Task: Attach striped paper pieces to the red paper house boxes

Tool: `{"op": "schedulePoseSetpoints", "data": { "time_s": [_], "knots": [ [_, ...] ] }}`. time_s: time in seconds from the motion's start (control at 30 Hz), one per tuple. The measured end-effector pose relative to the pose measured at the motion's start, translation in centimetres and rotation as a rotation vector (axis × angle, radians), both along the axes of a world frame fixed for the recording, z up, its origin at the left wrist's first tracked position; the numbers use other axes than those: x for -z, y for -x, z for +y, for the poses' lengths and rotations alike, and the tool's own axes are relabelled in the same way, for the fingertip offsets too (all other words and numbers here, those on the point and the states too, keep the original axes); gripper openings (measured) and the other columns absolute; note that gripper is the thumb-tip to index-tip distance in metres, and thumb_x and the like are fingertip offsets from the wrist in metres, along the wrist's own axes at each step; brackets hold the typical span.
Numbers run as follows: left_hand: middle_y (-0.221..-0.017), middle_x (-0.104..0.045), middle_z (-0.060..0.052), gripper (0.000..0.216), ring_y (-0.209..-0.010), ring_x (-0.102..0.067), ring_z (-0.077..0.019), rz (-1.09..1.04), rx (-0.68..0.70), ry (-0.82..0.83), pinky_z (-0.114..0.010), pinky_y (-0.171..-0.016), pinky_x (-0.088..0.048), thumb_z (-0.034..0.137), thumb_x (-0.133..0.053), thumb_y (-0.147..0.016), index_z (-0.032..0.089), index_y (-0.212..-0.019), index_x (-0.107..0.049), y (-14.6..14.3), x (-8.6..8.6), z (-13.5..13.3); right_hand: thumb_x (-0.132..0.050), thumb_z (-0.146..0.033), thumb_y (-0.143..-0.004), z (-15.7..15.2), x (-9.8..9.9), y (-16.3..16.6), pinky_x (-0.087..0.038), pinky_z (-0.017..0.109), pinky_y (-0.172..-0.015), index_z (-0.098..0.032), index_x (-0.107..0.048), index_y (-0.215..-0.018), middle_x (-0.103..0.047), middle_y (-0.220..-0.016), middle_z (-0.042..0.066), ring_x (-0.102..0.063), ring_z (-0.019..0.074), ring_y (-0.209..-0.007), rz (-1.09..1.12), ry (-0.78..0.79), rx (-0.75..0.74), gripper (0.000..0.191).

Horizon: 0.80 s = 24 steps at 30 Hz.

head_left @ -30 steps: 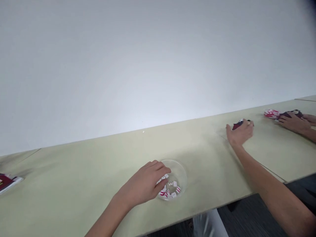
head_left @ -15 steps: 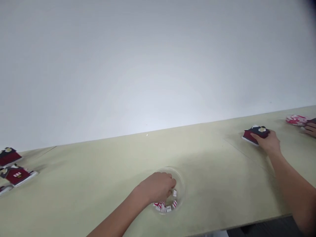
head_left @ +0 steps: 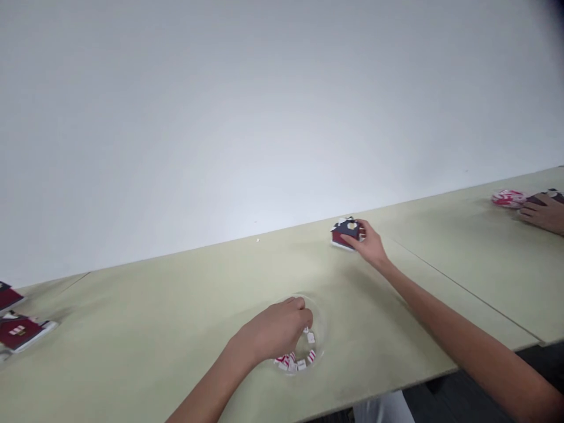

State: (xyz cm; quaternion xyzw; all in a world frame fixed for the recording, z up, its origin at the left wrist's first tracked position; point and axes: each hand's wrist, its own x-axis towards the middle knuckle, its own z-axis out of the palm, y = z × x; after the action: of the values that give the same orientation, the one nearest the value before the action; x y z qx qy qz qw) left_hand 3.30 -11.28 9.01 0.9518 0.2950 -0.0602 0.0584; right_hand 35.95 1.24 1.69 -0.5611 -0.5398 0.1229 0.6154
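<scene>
My right hand (head_left: 369,242) grips a small model house (head_left: 345,232) with dark red walls, a dark roof with white patches and a white base. The house is just over the far part of the table; whether it touches the surface I cannot tell. My left hand (head_left: 282,328) reaches into a clear round dish (head_left: 323,335), fingers curled down and pressed together. What those fingertips hold, if anything, is hidden. Small white and red-striped pieces (head_left: 302,364) lie along the near side of the dish.
Similar red houses (head_left: 20,330) stand at the left edge, partly cut off. At far right, another person's hand (head_left: 546,212) rests on a dark house beside a clear container of red and white pieces (head_left: 508,198). A seam crosses the pale table (head_left: 176,311); a wall backs it.
My right hand has carried the house leftward, from the right side toward the middle. My left hand stays in the dish, with its fingers curled. The view has shifted slightly right.
</scene>
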Motion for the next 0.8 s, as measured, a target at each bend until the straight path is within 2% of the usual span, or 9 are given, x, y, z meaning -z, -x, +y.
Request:
{"op": "schedulePoseSetpoints", "data": {
  "time_s": [0.07,0.13,0.23,0.33,0.43,0.57,0.67,0.8],
  "knots": [
    [-0.097,-0.061,-0.006,0.019,-0.082,-0.058,-0.0177,-0.11,-0.027,0.067,-0.027,-0.067,-0.04,0.018,-0.041,-0.095,0.019,-0.093,-0.06,0.4,-0.6,-0.5,-0.076,-0.059,-0.071,-0.2,-0.1,4.3,-0.054,0.042,-0.085,-0.02,-0.056,-0.128,-0.07,-0.114,0.012,-0.067,0.0271,-0.096,0.013,-0.008,-0.088,0.072],
    [-0.095,-0.062,-0.004,0.023,-0.081,-0.057,-0.0162,-0.239,-0.07,0.133,-0.026,-0.069,-0.04,0.027,-0.037,-0.1,0.02,-0.093,-0.057,0.6,-1.0,-0.6,-0.076,-0.058,-0.072,-0.3,0.2,8.0,-0.054,0.041,-0.084,-0.021,-0.057,-0.127,-0.07,-0.113,0.011,-0.067,0.0267,-0.094,0.03,-0.038,-0.111,0.069],
    [-0.083,-0.061,-0.001,0.031,-0.075,-0.055,-0.0143,-0.501,-0.159,0.18,-0.026,-0.069,-0.039,0.038,-0.031,-0.104,0.02,-0.091,-0.052,0.9,-0.9,0.7,-0.073,-0.058,-0.074,0.0,0.8,12.4,-0.052,0.043,-0.091,-0.021,-0.057,-0.126,-0.066,-0.12,0.012,-0.065,0.0274,-0.101,0.053,-0.099,0.042,0.066],
    [-0.068,-0.054,0.002,0.036,-0.065,-0.051,-0.0127,-0.773,-0.249,0.152,-0.026,-0.068,-0.038,0.042,-0.031,-0.103,0.02,-0.082,-0.049,1.4,0.3,3.6,-0.071,-0.057,-0.077,0.2,1.4,15.2,-0.049,0.044,-0.096,-0.022,-0.057,-0.126,-0.064,-0.121,0.011,-0.062,0.0278,-0.108,0.025,-0.125,0.119,0.062],
    [-0.064,-0.052,0.003,0.036,-0.062,-0.05,-0.0127,-0.994,-0.343,0.114,-0.026,-0.068,-0.039,0.045,-0.035,-0.102,0.02,-0.081,-0.05,2.3,2.4,6.4,-0.07,-0.056,-0.079,0.2,2.1,16.3,-0.048,0.043,-0.098,-0.022,-0.057,-0.126,-0.063,-0.123,0.01,-0.06,0.0277,-0.113,0.003,-0.149,0.105,0.06],
    [-0.076,-0.062,0.0,0.029,-0.067,-0.055,-0.0138,-1.273,-0.53,0.128,-0.025,-0.065,-0.041,0.047,-0.044,-0.098,0.02,-0.095,-0.054,3.7,5.4,8.4,-0.07,-0.052,-0.079,0.2,3.2,16.6,-0.05,0.042,-0.096,-0.021,-0.054,-0.13,-0.063,-0.123,0.011,-0.062,0.0268,-0.109,0.073,-0.102,0.033,0.061],
    [-0.088,-0.069,-0.004,0.03,-0.07,-0.058,-0.0144,-1.352,-0.609,0.223,-0.024,-0.06,-0.041,0.049,-0.054,-0.092,0.02,-0.102,-0.053,4.1,6.5,8.7,-0.07,-0.051,-0.079,0.2,3.4,16.7,-0.049,0.046,-0.097,-0.023,-0.053,-0.129,-0.062,-0.124,0.011,-0.061,0.0279,-0.108,0.039,-0.068,-0.008,0.06],
    [-0.081,-0.069,-0.004,0.032,-0.08,-0.063,-0.0175,-1.381,-0.667,0.34,-0.023,-0.059,-0.043,0.049,-0.058,-0.089,0.02,-0.102,-0.055,3.7,7.3,8.5,-0.073,-0.052,-0.077,0.5,3.4,16.9,-0.047,0.046,-0.1,-0.023,-0.055,-0.124,-0.06,-0.124,0.011,-0.058,0.0291,-0.113,-0.07,-0.073,-0.048,0.058]
  ]
}}
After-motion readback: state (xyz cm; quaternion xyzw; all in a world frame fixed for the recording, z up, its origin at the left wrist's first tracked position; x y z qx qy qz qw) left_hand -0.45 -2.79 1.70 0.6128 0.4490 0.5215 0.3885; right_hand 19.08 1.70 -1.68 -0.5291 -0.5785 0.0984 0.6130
